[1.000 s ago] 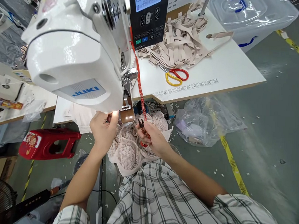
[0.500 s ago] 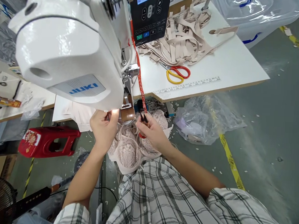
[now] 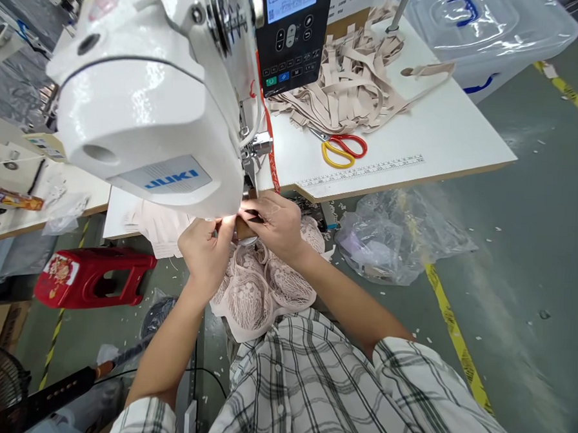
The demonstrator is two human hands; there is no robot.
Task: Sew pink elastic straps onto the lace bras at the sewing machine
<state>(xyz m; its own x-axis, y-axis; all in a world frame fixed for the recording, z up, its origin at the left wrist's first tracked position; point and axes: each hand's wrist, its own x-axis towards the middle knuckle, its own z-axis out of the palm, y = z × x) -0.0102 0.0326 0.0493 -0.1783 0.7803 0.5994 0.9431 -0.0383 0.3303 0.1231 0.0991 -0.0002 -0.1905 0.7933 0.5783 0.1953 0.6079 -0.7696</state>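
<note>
Under the head of the white JUKI sewing machine (image 3: 153, 119), my left hand (image 3: 204, 247) is closed in a pinch. What it pinches is hidden by the fingers and the machine's glare. My right hand (image 3: 276, 225) is at the needle area, its fingertips close to those of the left. It is closed round small thread snips (image 3: 254, 217), whose dark blades show between the fingers; their handle is covered. Below both hands, beige lace bras (image 3: 250, 298) hang over the lap, against the checked shirt.
Beige straps (image 3: 358, 84) lie heaped on the white table (image 3: 394, 141), beside red-and-yellow scissors (image 3: 343, 149) and a printed ruler. A control panel (image 3: 291, 42) stands above. Plastic bags (image 3: 394, 235) lie on the floor right; a red stool (image 3: 97, 274) is left.
My right hand has moved up and left with the snips, from over the bras to the needle area. My left hand stays pinched in nearly the same place. The view has shifted slightly.
</note>
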